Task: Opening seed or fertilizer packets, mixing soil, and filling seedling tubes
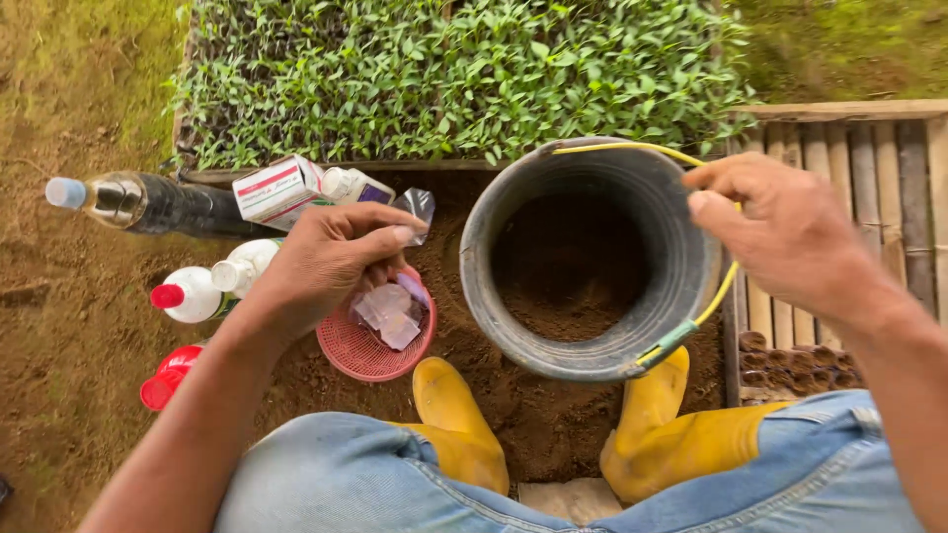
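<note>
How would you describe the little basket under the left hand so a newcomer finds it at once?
Start at the big grey bucket of soil in the middle. Just left of it, on the dirt below the left hand, sits a small round red mesh basket holding pale plastic sachets. The neighbouring white bottles are solid, not mesh.

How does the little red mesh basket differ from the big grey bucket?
The red mesh basket is small, shallow and perforated; the grey bucket is far larger, deep and solid-walled. The basket holds pale packets, the bucket dark soil. The left hand hovers over the basket; the right hand holds the bucket's yellow handle. Both are round and stand on soil.
</note>
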